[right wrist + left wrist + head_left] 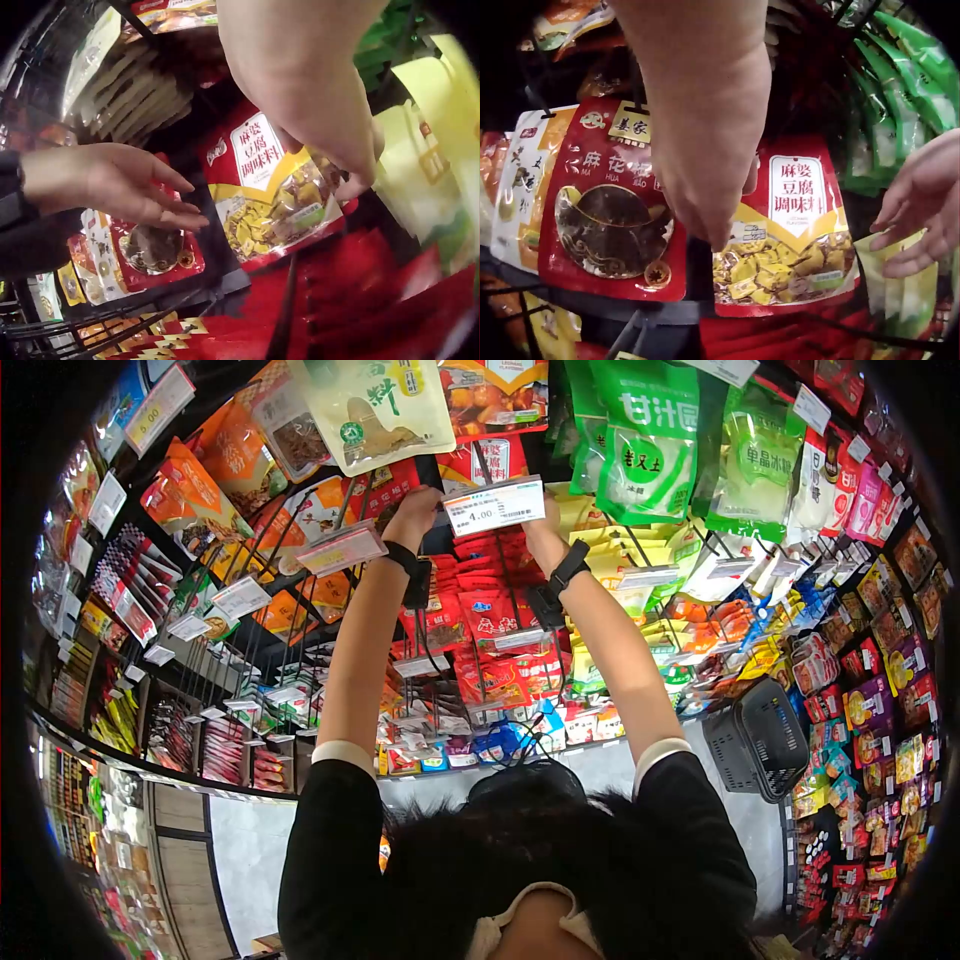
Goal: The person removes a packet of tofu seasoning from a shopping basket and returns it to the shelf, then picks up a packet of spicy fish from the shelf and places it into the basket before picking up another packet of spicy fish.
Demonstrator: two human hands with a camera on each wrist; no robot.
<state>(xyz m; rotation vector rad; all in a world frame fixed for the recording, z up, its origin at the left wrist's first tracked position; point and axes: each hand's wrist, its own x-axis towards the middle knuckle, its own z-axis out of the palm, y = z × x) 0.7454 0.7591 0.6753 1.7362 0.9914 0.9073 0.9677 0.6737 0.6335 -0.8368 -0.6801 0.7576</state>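
Two bare hands flank a red-and-yellow seasoning packet [787, 266] on a shop rack, its front facing out beside a dark-faced red packet [611, 240]. The left hand [120, 184] lies to one side with fingers extended and loosely spread, clenched on nothing; the right hand [926, 210], at the packet's other side, is likewise released, its fingers loosely extended. Whether any fingertip touches the packet, one cannot tell. A price card [495, 508] reading 4.00 stands in front of the display. The pouch looks light and pliable, its glossy film probably a little slippery and its filling likely to shift; the flat side seams appear the surest hold, pinched gently, without a hard squeeze at the middle
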